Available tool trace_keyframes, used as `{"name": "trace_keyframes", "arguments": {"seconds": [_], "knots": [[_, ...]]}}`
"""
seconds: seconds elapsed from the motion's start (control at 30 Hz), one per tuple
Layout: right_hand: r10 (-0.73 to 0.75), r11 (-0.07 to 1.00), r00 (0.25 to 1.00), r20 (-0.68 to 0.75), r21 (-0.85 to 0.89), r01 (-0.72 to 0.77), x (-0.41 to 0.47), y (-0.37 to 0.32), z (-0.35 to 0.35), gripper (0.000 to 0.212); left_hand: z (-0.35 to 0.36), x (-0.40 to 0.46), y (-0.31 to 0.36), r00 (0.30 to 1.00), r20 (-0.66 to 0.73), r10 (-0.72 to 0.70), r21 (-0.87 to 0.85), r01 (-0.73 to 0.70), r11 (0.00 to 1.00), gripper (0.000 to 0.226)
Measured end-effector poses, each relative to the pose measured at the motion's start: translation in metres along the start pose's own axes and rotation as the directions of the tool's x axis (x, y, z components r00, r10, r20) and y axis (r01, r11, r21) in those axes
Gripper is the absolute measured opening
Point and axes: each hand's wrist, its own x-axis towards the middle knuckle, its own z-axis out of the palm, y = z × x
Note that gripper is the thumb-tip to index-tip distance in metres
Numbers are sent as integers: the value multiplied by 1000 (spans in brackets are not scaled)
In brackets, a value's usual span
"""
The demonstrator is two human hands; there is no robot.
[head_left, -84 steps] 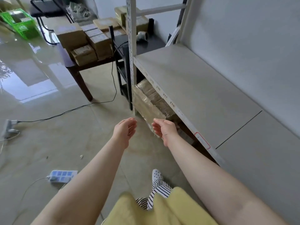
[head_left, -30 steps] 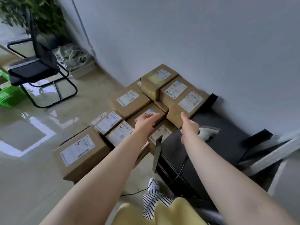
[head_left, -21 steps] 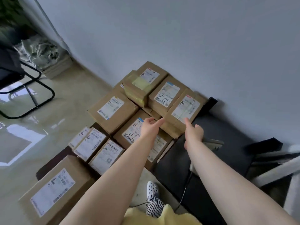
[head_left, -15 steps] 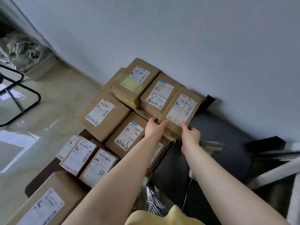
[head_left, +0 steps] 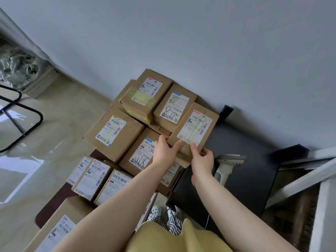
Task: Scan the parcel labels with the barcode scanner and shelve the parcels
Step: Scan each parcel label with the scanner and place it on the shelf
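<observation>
both hands grasp the near edge of a brown cardboard parcel with a white label, topmost on the stack against the grey wall. the left hand pinches its near-left corner, the right hand its near edge, forefinger on the label. just right of the right wrist, a white handheld barcode scanner lies on the black table.

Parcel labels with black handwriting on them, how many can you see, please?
2. One is on the top-tier parcel near the wall; the other is on the lower parcel, partly under the left hand. More may be hidden.
</observation>
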Motion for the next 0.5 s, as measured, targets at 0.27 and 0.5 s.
{"name": "trace_keyframes", "arguments": {"seconds": [0.27, 0.5], "knots": [[81, 971, 961, 264, 197, -136, -41, -12, -16, 59, -33, -37, -2, 997, 1, 80, 53, -80, 995, 51], [35, 968, 926, 376, 219, -126, -41, -11, -28, 78, -31, -60, -7, 993, 15, 116, 62, -117, 991, 55]]}}
